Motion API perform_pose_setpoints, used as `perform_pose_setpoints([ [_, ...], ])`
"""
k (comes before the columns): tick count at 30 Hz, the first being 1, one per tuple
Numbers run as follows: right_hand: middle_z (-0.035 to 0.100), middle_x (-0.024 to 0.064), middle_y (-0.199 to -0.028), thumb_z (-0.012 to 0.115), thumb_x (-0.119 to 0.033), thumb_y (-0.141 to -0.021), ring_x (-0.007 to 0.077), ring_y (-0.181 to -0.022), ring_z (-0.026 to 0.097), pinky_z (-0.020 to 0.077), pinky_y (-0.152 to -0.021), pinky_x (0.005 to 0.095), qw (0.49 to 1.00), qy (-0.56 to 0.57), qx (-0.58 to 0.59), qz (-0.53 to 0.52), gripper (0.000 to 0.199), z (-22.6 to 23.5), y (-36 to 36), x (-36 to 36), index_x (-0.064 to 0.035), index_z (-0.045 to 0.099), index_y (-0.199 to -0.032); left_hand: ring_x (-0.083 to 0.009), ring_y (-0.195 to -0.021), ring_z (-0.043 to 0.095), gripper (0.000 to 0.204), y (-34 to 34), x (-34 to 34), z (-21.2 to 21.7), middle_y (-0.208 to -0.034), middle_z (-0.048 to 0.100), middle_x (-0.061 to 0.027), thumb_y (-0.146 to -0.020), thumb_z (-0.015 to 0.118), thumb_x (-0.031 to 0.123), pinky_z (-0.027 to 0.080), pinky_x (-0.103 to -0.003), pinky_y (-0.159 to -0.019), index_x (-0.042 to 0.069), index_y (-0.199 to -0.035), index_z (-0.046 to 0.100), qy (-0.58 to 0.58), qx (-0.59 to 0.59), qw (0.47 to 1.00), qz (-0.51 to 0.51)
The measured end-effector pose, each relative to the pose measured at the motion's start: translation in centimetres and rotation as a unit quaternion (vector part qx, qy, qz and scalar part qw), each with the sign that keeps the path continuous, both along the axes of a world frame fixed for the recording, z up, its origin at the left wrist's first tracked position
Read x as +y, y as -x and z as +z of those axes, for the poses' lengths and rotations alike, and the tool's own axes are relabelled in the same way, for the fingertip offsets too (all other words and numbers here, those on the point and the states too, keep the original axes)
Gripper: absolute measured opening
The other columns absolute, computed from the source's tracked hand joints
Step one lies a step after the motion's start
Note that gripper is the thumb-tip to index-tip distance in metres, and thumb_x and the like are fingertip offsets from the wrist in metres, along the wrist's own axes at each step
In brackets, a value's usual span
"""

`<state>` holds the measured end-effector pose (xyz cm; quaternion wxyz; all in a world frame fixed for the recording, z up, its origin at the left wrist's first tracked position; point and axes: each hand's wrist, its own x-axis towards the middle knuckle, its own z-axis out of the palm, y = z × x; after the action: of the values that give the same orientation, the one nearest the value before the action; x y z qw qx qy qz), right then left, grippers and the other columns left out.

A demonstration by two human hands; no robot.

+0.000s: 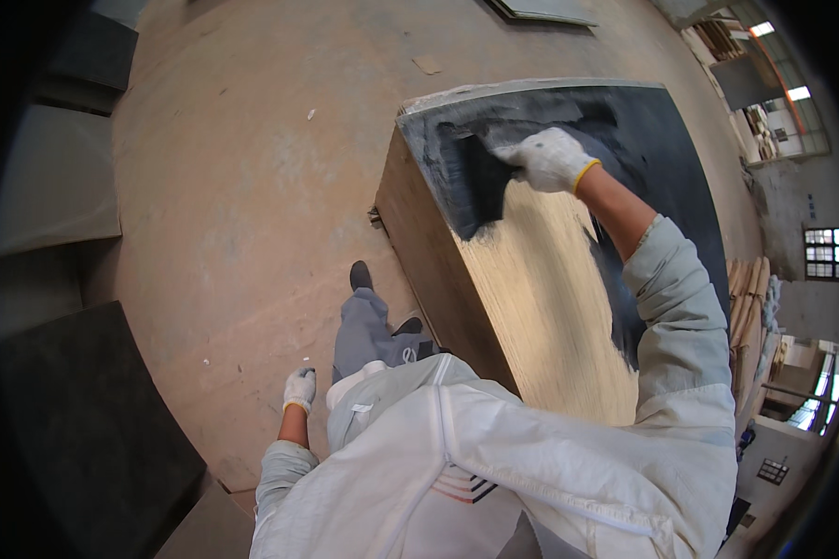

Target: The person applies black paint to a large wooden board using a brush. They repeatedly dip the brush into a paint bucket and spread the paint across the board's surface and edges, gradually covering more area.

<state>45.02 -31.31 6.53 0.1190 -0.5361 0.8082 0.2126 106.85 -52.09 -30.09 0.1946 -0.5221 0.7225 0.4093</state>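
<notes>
Plywood panel (541, 307), top sheet of a tall stack, sits right of centre in the frame; pale wood grain shows across its lower middle, black coating covers its upper edge and right side. Wet dark coating (466, 177) streaked over the upper left corner.

Right hand (548, 158), in white knit glove with yellow cuff, upper centre of the frame, closed around a flat dark spreader (487, 177) pressed on the panel surface. Arm stretched out over the bare wood, grey sleeve (680, 307) pushed up the forearm.

Left hand (299, 387), also gloved, hangs at the lower left beside the leg, fingers loosely curled, holding nothing, well apart from the stack.

Step in hand, as I judge it: spreading black coating over the face, roughly half covered. The uncoated wedge runs from the middle down toward the person's body.

Next stroke calls for dragging the spreader from the wet edge down into the bare grain, keeping the blade flat and overlapping the previous pass.

Dusty concrete floor (252, 186) around; dark boards (84, 438) lower left.
</notes>
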Motion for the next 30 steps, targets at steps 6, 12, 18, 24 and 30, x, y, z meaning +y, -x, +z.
perform_pose_setpoints([
  [6,0.078,0.0164,-0.098,0.068,-0.033,-0.100,0.0375,-0.094,0.077,0.0587,-0.085,0.0501,0.987,-0.123,-0.081,0.062,0.045,0.5,-6.0,4.7,-0.0219,0.068,-0.144,-0.0350,-0.118,0.074,0.035,-0.9,1.3,-1.1,-0.124,0.079,-0.0187,-0.100,0.064,0.028,0.056,-0.041,-0.105,0.007,-0.122,0.081,-0.025,0.025,0.999,0.003],
  [12,0.076,0.0141,-0.086,0.068,-0.029,-0.098,0.0364,-0.085,0.077,0.0579,-0.073,0.0491,0.997,-0.059,0.008,0.057,0.036,0.5,-5.5,3.4,-0.0235,0.071,-0.134,-0.0352,-0.118,0.074,0.035,-1.5,2.3,-1.7,-0.124,0.078,-0.0196,-0.100,0.063,0.026,0.056,-0.041,-0.105,0.005,-0.122,0.080,-0.023,-0.029,0.998,-0.056],
  [18,0.074,0.0181,-0.084,0.065,-0.024,-0.099,0.0390,-0.083,0.077,0.0581,-0.074,0.0509,0.991,-0.087,-0.074,0.069,0.038,-0.4,-9.3,7.9,-0.0190,0.069,-0.137,-0.0348,-0.121,0.074,0.034,-2.6,1.2,-2.7,-0.127,0.078,-0.0190,-0.100,0.063,0.027,0.056,-0.042,-0.106,0.008,-0.123,0.081,-0.020,0.041,0.999,0.009],
  [24,0.078,0.0159,-0.092,0.066,-0.026,-0.098,0.0383,-0.087,0.077,0.0586,-0.078,0.0508,0.996,-0.051,-0.069,-0.016,0.037,0.0,-8.8,9.4,-0.0211,0.074,-0.134,-0.0352,-0.120,0.074,0.034,-1.6,1.2,0.3,-0.125,0.078,-0.0191,-0.100,0.066,0.027,0.056,-0.043,-0.105,0.010,-0.125,0.080,-0.001,-0.032,0.996,-0.087],
  [30,0.078,0.0172,-0.094,0.068,-0.024,-0.095,0.0374,-0.091,0.078,0.0588,-0.082,0.0493,0.993,-0.086,-0.066,-0.039,0.036,0.9,-10.7,9.3,-0.0196,0.074,-0.130,-0.0350,-0.118,0.075,0.034,-2.6,-0.6,2.0,-0.123,0.079,-0.0190,-0.100,0.065,0.028,0.057,-0.043,-0.104,0.010,-0.123,0.081,0.009,-0.031,0.996,-0.081],
])
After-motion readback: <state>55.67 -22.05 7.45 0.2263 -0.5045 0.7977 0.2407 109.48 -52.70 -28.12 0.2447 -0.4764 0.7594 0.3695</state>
